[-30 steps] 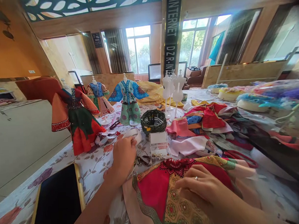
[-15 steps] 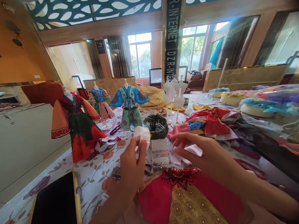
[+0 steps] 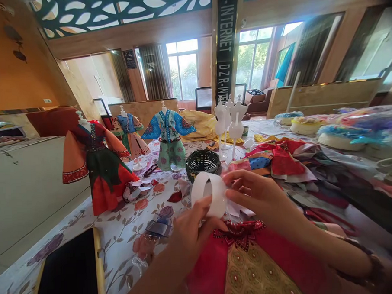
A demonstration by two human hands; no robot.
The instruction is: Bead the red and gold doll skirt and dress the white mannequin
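1. While both hands work it, white tape roll (image 3: 208,194) sits raised above the surface, just over the neckline of red-and-gold garment (image 3: 253,266).
2. Left hand (image 3: 190,236): grip clamped on the roll's lower rim, thumb up against it.
3. Right hand (image 3: 259,194): fingers together, pinched at the roll's right edge, likely on the loose end; exact contact is hard to tell.
4. To do it well, judged: keep the roll steady in the left, peel slowly with the right, keep the strip off the garment's beadwork.
5. Near: dark woven basket (image 3: 202,161) behind the roll, fabric pile (image 3: 277,158) right, dressed mini mannequins (image 3: 96,164) left, black tablet (image 3: 68,276) at the near edge of the floral surface (image 3: 127,219).
6. Writing: pillar banner (image 3: 225,41) reads "R·INTERNET D.Z.R·INTE", cut off at both ends.
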